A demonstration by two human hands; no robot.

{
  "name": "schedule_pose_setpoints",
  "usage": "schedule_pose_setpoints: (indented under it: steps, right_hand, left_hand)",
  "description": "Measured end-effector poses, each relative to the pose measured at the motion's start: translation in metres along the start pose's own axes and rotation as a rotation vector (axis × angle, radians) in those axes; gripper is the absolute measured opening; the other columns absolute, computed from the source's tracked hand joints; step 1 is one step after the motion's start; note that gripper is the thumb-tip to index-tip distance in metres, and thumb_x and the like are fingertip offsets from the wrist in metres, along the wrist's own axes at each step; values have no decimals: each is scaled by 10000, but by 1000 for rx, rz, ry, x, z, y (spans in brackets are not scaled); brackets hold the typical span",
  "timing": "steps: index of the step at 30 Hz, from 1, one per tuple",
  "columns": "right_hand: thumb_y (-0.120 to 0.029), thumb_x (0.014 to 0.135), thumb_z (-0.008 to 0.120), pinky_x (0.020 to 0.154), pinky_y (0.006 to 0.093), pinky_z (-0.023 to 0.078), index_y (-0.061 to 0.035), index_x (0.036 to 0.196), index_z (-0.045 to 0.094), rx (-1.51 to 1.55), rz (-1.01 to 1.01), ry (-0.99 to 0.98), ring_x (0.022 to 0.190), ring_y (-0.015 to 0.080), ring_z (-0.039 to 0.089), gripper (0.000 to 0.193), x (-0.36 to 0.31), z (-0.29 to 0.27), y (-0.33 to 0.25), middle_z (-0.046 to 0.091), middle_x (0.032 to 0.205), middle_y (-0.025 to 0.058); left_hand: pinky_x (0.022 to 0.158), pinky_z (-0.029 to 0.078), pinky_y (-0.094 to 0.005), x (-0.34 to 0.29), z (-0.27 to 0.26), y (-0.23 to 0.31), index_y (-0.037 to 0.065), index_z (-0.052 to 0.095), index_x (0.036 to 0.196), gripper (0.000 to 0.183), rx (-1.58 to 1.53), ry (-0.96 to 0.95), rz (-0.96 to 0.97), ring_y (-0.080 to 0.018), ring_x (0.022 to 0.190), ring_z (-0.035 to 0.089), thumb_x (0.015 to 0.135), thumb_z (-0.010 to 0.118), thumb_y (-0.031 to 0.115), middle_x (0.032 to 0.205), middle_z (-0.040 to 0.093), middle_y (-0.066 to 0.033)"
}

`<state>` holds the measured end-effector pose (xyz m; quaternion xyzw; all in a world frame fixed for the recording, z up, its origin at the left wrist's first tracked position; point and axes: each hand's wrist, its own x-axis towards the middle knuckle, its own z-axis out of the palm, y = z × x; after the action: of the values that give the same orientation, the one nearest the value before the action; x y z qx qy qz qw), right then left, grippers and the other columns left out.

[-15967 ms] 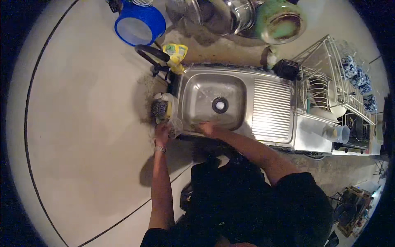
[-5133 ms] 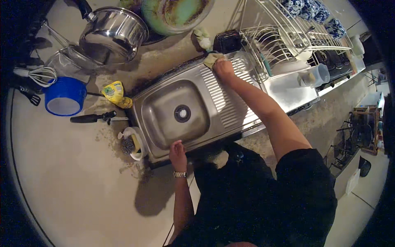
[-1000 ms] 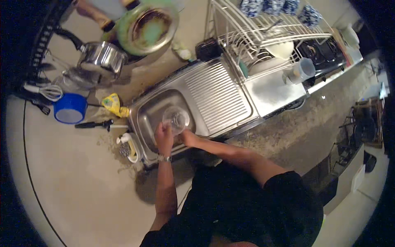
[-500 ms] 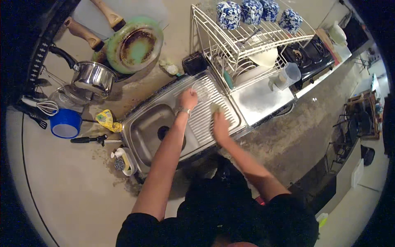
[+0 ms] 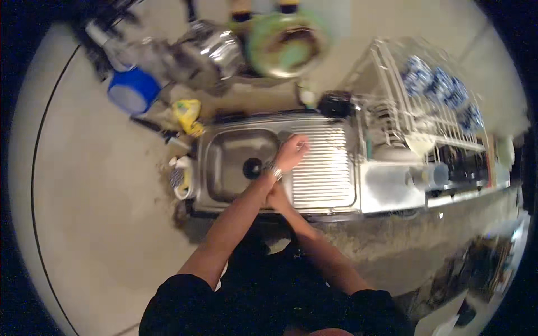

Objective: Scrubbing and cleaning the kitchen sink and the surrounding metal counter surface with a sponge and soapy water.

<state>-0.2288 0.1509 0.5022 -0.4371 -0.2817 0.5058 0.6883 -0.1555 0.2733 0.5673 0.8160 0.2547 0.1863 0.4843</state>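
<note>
My left hand [image 5: 293, 152], with a wristwatch at its wrist, is over the left side of the ribbed drainboard [image 5: 320, 190]. Its fingers are curled; what they hold, if anything, I cannot make out. A faint clear round shape [image 5: 334, 138] shows on the ribs beyond that hand, too blurred to name. My right hand [image 5: 276, 197] is lower, beside the front edge of the sink basin [image 5: 224, 193]. My left forearm crosses in front of it, and its fingers are hidden and smeared by motion.
At the right stand a white wire dish rack [image 5: 392, 84] with blue-speckled mugs [image 5: 443, 84] and a clear jug [image 5: 434, 176]. Frying pans [image 5: 288, 47], a steel saucepan [image 5: 221, 50] and a blue pot [image 5: 131, 91] hang behind. A yellow packet [image 5: 188, 115] and a sponge holder [image 5: 182, 178] sit left.
The view has swung, so the sink sits more level. My right hand has moved left from the drainboard toward the basin's front edge, under my left forearm. My left hand remains near the drainboard's left side.
</note>
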Motion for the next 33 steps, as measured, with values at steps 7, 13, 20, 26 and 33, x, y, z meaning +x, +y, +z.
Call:
schedule_pose_setpoints:
  steps: [7,13,20,26,33]
  right_hand:
    - [-87,878,566,657,409,495,30,906,662,-885,-148,285,710,355,668,154,68,64,-33,648,745,248]
    - [-147,822,662,711,447,545,50,1041,592,-1067,-78,-117,816,431,663,303,137,148,-55,653,873,264]
    - [-75,760,610,758,516,543,53,882,648,-1602,-113,-425,885,447,655,182,187,251,-61,645,877,305]
    - [-125,753,631,709,465,542,39,870,685,-1507,-380,-213,770,404,654,209,210,224,-1,655,802,265]
    - [-162,914,622,678,340,528,9,926,636,-859,11,29,797,184,647,172,135,160,-30,658,814,113]
  left_hand:
    - [1090,354,-475,-112,-294,5,30,499,1326,502,1009,761,182,-397,1326,400,849,618,134,1347,482,-235]
    - [960,426,-471,-156,-405,-53,-27,591,1103,283,785,510,78,-416,1133,498,857,584,113,1204,525,-237]
    - [933,448,-461,-209,-280,-85,25,549,1217,406,45,808,24,-326,1090,517,930,611,305,1135,518,-164]
    - [833,533,-415,-162,-250,-218,130,590,1169,483,-1750,355,-497,-247,938,622,920,570,543,1123,618,-63]
    - [886,546,-394,-109,-210,-275,21,629,997,305,-1584,529,-518,-234,966,657,1019,416,239,1008,683,-122]
